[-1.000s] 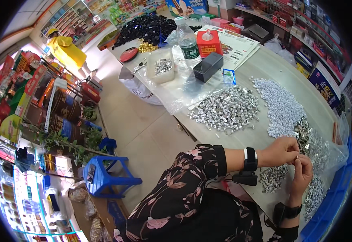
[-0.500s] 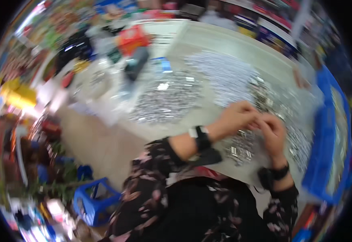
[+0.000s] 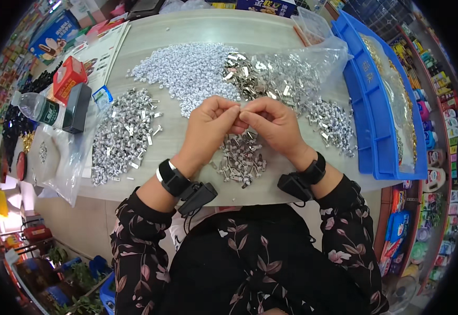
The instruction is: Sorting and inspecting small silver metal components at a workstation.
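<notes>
My left hand [image 3: 208, 128] and my right hand [image 3: 277, 126] meet above the middle of the table, fingertips pinched together. Whatever lies between the fingers is too small and covered to make out. Just below them lies a small heap of silver metal pieces [image 3: 242, 160]. Beyond my hands spreads a wide pile of small whitish round pieces [image 3: 187, 68]. Shiny metal pieces [image 3: 242, 77] adjoin it on the right. Left of my left hand is a large pile of small metal pieces with whitish ends [image 3: 126, 136]; similar pieces [image 3: 331, 123] lie to the right.
A clear plastic bag [image 3: 313, 65] of metal parts lies at the back right. Blue trays [image 3: 365, 105] line the right edge. On the left are a water bottle [image 3: 39, 108], a dark box [image 3: 77, 107], a red box [image 3: 69, 76] and a clear bag [image 3: 71, 170]. Shelves of goods flank the table.
The view has swung to the right and sharpened, so the table and piles appear farther left. My hands stay together, fingertips still pinched.
</notes>
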Available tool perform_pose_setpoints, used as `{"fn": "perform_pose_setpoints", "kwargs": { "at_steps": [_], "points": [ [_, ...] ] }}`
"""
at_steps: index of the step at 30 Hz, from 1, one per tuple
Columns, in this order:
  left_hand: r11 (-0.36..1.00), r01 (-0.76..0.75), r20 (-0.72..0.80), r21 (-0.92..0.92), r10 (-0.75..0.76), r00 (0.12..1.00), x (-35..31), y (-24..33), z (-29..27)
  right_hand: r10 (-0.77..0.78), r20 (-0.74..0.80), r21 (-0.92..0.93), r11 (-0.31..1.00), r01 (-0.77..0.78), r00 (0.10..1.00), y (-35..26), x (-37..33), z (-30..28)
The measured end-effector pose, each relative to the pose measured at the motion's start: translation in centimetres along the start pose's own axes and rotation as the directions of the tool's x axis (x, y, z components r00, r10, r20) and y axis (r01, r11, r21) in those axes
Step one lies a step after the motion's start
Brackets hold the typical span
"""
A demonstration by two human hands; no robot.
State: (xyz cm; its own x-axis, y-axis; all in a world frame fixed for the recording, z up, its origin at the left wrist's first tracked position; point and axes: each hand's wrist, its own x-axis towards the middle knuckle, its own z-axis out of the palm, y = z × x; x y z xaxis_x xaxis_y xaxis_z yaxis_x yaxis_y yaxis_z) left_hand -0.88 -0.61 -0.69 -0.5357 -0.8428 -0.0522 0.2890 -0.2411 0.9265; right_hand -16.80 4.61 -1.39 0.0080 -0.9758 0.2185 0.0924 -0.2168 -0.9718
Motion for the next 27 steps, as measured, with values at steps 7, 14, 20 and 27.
{"fn": "perform_pose_setpoints", "kwargs": {
  "at_steps": [7,14,20,27],
  "points": [
    [0.934,-0.023,0.000,0.357,0.025,1.000,1.7,2.4,-2.8,0.059,-0.033,-0.058,0.996,-0.060,0.998,-1.2,0.3,-1.4],
    [0.584,-0.192,0.089,0.788,0.202,0.975,1.7,1.2,-3.7,0.289,0.280,-0.379,0.910,-0.171,0.915,-2.1,-0.5,-1.8],
    [0.210,-0.357,0.298,0.910,0.265,0.917,1.7,0.9,-2.7,0.250,0.095,-0.517,0.839,-0.167,0.963,-2.8,0.3,-3.4],
    [0.155,-0.382,0.337,0.911,0.251,0.907,1.7,0.7,-2.6,0.043,0.132,-0.830,0.550,0.087,0.990,-1.7,0.2,-3.7]
  ]
}}
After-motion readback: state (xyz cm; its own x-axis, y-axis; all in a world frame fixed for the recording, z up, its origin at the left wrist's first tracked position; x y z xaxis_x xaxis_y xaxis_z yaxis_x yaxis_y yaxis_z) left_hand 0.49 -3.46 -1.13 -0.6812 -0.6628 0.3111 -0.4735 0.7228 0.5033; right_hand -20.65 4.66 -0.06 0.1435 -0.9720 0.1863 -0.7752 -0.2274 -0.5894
